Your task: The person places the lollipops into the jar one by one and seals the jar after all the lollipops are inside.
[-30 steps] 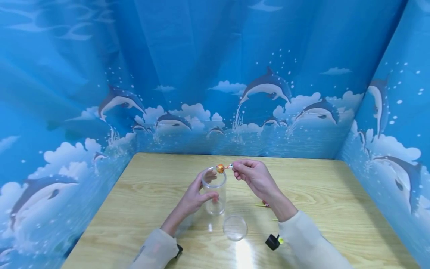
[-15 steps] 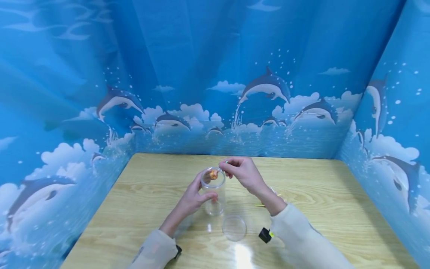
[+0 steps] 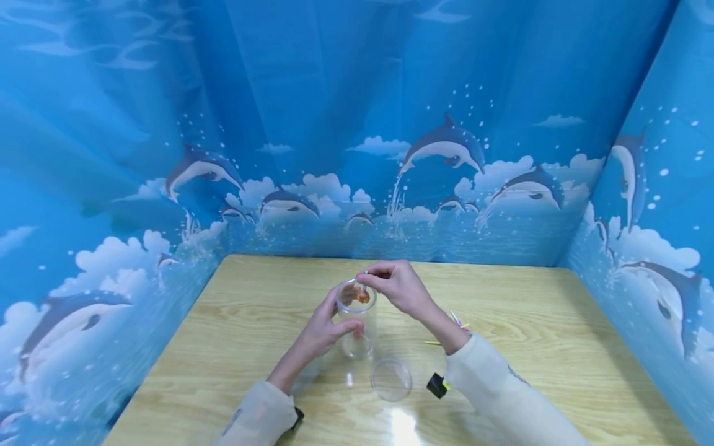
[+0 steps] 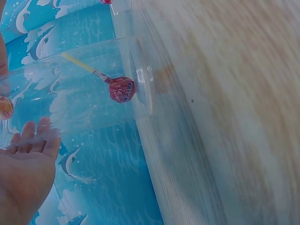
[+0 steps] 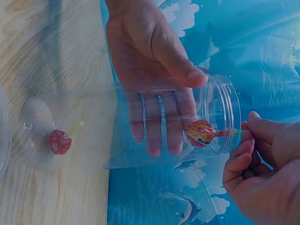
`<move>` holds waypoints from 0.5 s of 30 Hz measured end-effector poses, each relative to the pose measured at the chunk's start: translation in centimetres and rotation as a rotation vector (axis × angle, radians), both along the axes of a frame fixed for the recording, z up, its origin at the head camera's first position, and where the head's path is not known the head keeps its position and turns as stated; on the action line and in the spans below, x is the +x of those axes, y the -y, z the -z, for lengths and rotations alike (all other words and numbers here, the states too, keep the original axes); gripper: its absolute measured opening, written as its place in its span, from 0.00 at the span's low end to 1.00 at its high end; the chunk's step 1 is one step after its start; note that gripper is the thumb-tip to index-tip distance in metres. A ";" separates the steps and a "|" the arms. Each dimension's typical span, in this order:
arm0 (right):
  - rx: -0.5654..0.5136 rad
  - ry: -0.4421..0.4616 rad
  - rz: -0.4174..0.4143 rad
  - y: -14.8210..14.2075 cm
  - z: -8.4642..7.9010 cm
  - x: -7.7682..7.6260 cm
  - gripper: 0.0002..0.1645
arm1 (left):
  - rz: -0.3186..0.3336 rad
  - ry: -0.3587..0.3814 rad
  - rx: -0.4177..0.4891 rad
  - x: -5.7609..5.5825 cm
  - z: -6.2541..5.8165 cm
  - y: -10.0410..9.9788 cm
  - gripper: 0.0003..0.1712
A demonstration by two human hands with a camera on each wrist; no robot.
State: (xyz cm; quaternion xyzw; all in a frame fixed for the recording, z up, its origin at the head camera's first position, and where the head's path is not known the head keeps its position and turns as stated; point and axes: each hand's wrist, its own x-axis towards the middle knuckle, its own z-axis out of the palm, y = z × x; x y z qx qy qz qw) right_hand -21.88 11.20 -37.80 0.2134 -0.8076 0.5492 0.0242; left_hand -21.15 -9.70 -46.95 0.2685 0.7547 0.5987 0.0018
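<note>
A clear plastic jar [image 3: 357, 328] stands upright on the table, its mouth uncovered. My left hand [image 3: 319, 331] holds it near the top, thumb on the near side and fingers behind, as the right wrist view shows. With thumb and fingertips, my right hand [image 3: 398, 286] pinches the stick of an orange lollipop [image 5: 200, 133]. The wrapped head of that lollipop hangs just inside the jar's mouth. At the bottom of the jar lies a red lollipop [image 4: 122, 89] with a yellow stick leaning up.
A round clear lid [image 3: 391, 379] lies on the wooden table [image 3: 251, 371] in front of the jar. Several lollipop sticks [image 3: 458, 321] show beside the right forearm, partly hidden by it. A small black object [image 3: 437, 385] sits by the right sleeve. A blue dolphin curtain [image 3: 346, 124] surrounds the table.
My right hand has moved left and brought the orange lollipop from beside the rim down into the jar's mouth. My left hand and the jar have stayed in place.
</note>
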 end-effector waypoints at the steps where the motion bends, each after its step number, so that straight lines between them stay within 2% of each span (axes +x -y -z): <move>1: 0.002 0.000 -0.001 0.0 0.0 0.0 0.13 | 0.002 0.000 0.003 0.0 0.0 0.0 0.47; 9: 0.008 -0.007 0.027 -0.9 0.0 0.1 0.13 | 0.017 -0.032 0.014 -0.1 0.1 -0.1 0.46; 15: 0.031 0.017 0.083 -3.8 -0.1 1.1 0.16 | -0.004 -0.014 -0.006 0.0 -0.2 -0.1 0.47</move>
